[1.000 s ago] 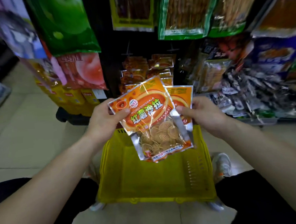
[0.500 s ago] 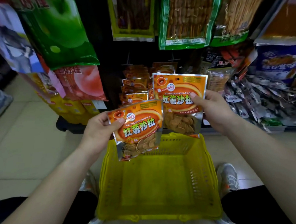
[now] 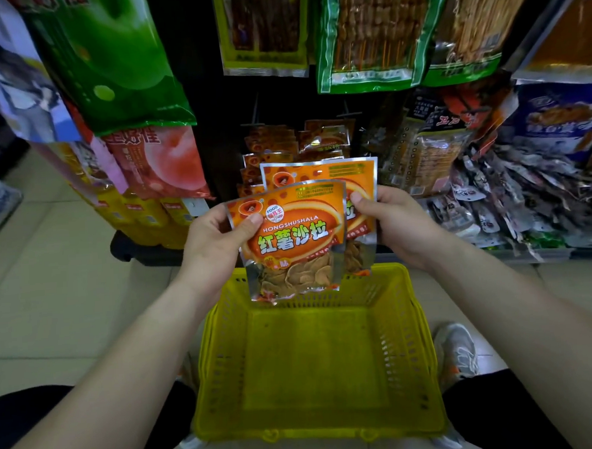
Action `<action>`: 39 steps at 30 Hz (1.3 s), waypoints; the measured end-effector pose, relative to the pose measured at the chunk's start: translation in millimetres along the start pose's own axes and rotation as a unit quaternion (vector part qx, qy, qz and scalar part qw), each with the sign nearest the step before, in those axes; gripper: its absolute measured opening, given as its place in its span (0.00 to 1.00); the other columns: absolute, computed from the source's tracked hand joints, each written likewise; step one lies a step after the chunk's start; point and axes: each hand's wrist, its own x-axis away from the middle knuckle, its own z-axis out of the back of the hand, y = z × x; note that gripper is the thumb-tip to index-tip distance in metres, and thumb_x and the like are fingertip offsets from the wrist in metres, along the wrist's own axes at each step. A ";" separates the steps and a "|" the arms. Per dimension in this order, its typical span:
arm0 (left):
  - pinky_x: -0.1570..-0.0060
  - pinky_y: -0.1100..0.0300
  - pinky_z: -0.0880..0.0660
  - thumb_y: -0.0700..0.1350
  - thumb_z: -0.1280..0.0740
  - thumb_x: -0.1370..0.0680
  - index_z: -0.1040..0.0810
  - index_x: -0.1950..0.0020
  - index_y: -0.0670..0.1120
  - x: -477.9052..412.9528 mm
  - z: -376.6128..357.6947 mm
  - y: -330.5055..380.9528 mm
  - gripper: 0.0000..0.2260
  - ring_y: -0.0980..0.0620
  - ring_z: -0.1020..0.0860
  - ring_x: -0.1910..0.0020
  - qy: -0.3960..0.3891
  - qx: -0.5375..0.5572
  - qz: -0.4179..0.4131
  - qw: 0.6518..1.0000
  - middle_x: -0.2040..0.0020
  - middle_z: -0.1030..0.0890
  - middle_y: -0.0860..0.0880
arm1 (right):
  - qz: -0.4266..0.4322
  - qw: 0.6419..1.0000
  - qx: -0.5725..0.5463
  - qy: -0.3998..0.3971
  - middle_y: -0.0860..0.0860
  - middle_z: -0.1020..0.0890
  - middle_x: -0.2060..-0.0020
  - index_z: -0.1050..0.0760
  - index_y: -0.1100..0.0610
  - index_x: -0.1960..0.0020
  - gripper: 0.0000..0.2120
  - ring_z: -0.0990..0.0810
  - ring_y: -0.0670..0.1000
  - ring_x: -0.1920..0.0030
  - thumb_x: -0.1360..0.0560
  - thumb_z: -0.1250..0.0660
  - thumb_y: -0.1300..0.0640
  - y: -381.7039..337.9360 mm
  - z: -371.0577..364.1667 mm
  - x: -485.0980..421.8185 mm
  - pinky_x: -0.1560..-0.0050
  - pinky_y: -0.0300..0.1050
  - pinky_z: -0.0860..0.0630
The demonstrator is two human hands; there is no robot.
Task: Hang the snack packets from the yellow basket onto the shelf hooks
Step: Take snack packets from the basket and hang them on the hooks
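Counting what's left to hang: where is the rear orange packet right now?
Head view, centre: the rear orange packet is held by the right hand, overlapped by the front packet, above the yellow basket.

I read "FOOD", "HONGSHUSHALA" and "红薯沙拉" on the front orange foil snack packet (image 3: 295,238); print on the other hanging packets (image 3: 370,31) is illegible.

1. The front packet (image 3: 295,238) is glossy printed plastic film with silvery foil edges and a clear lower window.
2. The rear packet (image 3: 322,171) has the same shiny film and foil border.
3. The basket (image 3: 421,355) is smooth yellow moulded plastic with slotted walls.
4. The floor (image 3: 50,271), at the left of the frame, is smooth pale tile.
5. The green bag (image 3: 118,62), upper left, is glossy film.
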 end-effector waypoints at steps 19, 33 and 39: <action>0.72 0.68 0.24 0.47 0.24 0.26 0.20 0.55 0.45 -16.5 -26.6 2.6 0.09 0.59 0.15 0.64 0.139 -0.021 -0.018 0.990 0.64 0.14 0.55 | 0.042 0.998 0.046 0.014 0.49 0.13 0.50 0.19 0.54 0.42 0.14 0.14 0.49 0.48 0.25 0.26 0.49 2.0 -22.1 -0.9 0.49 0.45 0.17; 0.67 0.66 0.21 0.47 0.21 0.29 0.19 0.60 0.47 -18.6 -24.5 -7.6 0.08 0.54 0.14 0.62 0.063 -0.026 0.021 0.997 0.60 0.14 0.49 | -0.020 0.994 0.092 0.051 0.52 0.16 0.45 0.26 0.57 0.35 0.13 0.16 0.54 0.45 0.19 0.33 0.60 7.7 -23.0 -11.1 0.46 0.53 0.19; 0.51 0.49 0.17 0.51 0.26 0.24 0.16 0.62 0.47 -23.1 -16.4 -9.0 0.10 0.44 0.15 0.52 0.031 -0.061 0.028 0.997 0.56 0.14 0.43 | -0.022 0.994 0.093 0.056 0.54 0.15 0.47 0.23 0.56 0.39 0.11 0.16 0.56 0.46 0.20 0.33 0.63 11.1 -17.9 -15.3 0.43 0.59 0.19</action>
